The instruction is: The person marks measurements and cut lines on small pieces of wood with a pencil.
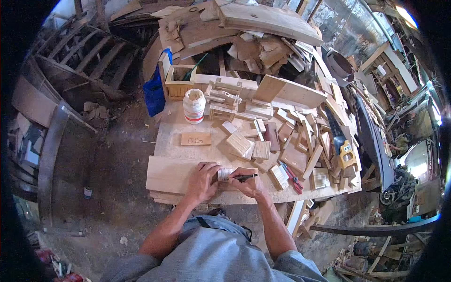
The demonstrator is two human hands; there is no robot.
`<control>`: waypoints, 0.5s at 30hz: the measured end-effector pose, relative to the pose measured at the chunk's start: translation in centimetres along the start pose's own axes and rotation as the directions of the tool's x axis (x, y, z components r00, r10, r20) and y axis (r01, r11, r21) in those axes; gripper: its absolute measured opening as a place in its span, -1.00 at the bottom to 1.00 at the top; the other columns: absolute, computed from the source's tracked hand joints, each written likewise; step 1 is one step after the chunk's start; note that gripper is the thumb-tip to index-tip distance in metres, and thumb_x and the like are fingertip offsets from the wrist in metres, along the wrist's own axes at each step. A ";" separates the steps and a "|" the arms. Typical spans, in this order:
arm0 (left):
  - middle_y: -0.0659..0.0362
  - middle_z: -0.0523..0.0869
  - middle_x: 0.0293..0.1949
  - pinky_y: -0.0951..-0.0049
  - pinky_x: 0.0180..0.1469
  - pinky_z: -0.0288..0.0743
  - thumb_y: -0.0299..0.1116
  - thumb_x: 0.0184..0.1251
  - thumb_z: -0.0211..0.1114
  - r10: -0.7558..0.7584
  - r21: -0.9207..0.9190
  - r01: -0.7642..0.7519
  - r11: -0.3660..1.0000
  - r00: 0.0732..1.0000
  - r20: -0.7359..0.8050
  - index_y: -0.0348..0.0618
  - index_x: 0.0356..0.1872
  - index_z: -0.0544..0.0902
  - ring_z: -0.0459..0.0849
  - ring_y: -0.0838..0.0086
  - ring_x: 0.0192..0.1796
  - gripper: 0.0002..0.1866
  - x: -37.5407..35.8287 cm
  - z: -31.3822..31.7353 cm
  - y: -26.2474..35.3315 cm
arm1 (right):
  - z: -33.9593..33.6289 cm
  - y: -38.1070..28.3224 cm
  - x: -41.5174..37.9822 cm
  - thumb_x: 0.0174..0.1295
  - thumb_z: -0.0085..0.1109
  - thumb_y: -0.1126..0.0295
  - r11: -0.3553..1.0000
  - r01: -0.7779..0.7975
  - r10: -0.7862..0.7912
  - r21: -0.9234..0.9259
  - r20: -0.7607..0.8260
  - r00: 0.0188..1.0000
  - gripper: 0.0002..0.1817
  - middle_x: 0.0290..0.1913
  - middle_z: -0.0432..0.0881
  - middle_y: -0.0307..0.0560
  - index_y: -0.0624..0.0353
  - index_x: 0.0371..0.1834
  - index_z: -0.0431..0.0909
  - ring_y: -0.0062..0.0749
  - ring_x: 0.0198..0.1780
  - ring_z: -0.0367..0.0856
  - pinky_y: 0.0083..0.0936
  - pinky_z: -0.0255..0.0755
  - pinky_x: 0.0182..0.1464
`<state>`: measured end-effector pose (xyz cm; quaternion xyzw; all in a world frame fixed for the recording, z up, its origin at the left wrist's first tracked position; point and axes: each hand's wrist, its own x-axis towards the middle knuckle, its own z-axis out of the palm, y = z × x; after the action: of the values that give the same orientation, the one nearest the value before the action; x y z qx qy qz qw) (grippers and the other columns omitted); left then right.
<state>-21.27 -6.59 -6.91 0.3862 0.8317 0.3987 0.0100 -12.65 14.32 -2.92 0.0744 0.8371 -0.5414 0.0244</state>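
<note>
My right hand [249, 184] is closed around a black pen [247, 177], its tip at a small pale block [223, 174]. From the other side, the fingers of my left hand [204, 180] are bent against that block and steady it. Both hands rest over a wide pale board [170, 175] lying along the bench's near edge. Beyond them lies a small wooden piece [196, 138] with a vehicle outline drawn on it. The underside of the block and parts of my left fingers are hidden.
A white open jar [194, 107] stands near the bench's back left, by a wooden box [175, 89]. Wood offcuts [295, 152] crowd the right side, with red-handled pliers [295, 182] and a yellow-handled saw [347, 155]. Large boards [268, 21] are piled behind.
</note>
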 end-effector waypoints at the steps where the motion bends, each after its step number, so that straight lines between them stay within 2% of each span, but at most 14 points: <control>1: -0.01 0.69 0.21 0.05 0.37 0.52 -0.47 -0.03 0.50 0.000 -0.003 0.000 1.000 1.000 -0.004 -0.17 0.20 0.69 0.60 -0.03 0.28 -0.39 0.0 0.0 0.0 | -0.3 -1.0 -0.1 0.31 0.47 0.34 1.000 -0.028 0.029 -0.008 0.015 0.999 -0.80 -0.45 0.68 -0.29 0.26 -0.16 0.80 -0.66 -0.40 0.48 -0.50 0.43 -0.35; 11: 0.02 0.70 0.20 0.05 0.35 0.54 -0.47 -0.02 0.49 -0.004 -0.012 0.004 1.000 1.000 -0.008 -0.13 0.21 0.69 0.60 -0.01 0.28 -0.39 0.0 -0.2 0.3 | -0.3 -0.2 0.1 0.34 0.46 0.34 0.999 -0.050 0.051 -0.023 0.057 0.997 -0.79 -0.43 0.70 -0.27 0.26 -0.12 0.80 -0.63 -0.39 0.49 -0.47 0.45 -0.34; 15: 0.01 0.70 0.20 0.05 0.35 0.53 -0.49 -0.02 0.48 0.013 0.003 -0.013 1.000 1.000 -0.009 -0.13 0.21 0.69 0.60 -0.02 0.27 -0.39 0.0 -0.1 0.1 | -0.3 -0.6 0.0 0.35 0.45 0.33 1.000 0.003 -0.003 -0.027 0.027 1.000 -0.79 -0.43 0.71 -0.23 0.25 -0.10 0.81 -0.62 -0.39 0.51 -0.45 0.47 -0.32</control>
<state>-21.24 -6.60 -6.81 0.3898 0.8298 0.3994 0.0030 -12.73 14.36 -2.21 0.0656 0.8440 -0.5311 0.0358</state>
